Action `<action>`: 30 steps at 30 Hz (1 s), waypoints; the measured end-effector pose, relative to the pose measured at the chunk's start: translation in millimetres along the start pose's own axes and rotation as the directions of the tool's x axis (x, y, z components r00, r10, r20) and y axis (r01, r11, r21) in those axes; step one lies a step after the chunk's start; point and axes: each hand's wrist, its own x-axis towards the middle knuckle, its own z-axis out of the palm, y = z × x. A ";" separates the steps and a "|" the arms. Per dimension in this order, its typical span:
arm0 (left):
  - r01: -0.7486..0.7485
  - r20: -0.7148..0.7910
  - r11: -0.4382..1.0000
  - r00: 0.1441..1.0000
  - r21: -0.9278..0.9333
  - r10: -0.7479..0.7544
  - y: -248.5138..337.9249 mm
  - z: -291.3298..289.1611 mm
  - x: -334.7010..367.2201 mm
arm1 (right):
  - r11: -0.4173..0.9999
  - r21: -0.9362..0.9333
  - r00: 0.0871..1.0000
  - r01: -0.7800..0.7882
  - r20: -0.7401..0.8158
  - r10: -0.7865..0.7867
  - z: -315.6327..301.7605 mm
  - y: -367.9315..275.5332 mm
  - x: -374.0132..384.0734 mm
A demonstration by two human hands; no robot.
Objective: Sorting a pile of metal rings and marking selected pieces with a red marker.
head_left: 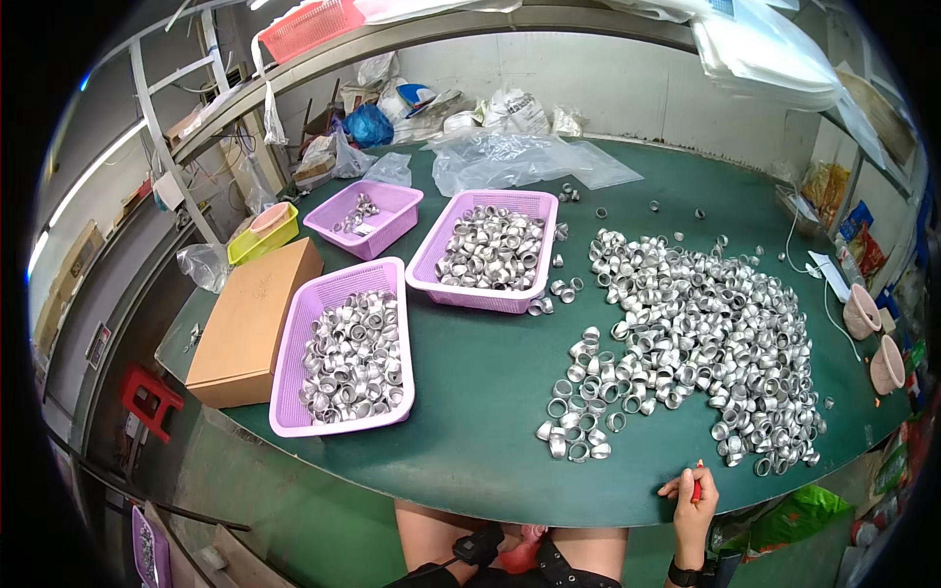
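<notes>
In the head view, the right hand (690, 487) is over the near edge of the green table (470, 392), its fingers closed around a small red tool (697, 485) whose exact kind is too small to tell. The left hand (510, 536) is down at the lap, below the table edge, and I cannot tell whether it grips anything. A pile of metal rings (725, 343) covers the right part of the table, beyond the right hand, with a looser group to that hand's left. Of 3 purple baskets, the near basket (343, 428) and the middle basket (470, 296) hold many rings, the far basket (392, 231) only a few

The step in hand looks like readiness between rings: the tool is held, yet it touches no ring. The next move seems to call for 1 ring in the left hand, brought up to the tool's tip, with the right hand's hold unchanged

The tool's pale tip points away from the person, toward the rings; its long axis runs nearly straight up the picture, leaning slightly right at the tip. The rings share no direction: some lie with their openings up, others on their sides
</notes>
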 end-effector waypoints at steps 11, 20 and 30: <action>0.289 -0.183 0.559 0.954 0.777 -0.238 183.8 54.2 -49.1 | 0.928 -0.368 0.998 -0.050 -0.044 0.037 -35.2 18.3 32.2; 0.340 -0.277 0.361 0.936 0.868 -0.215 294.8 51.0 -36.8 | 0.880 -0.470 0.982 0.068 0.189 0.025 -41.5 -7.5 23.8; -0.017 0.022 0.133 0.999 0.991 -0.042 283.6 73.7 -40.3 | 0.934 -0.355 0.988 0.044 0.156 0.013 -40.8 -5.0 29.7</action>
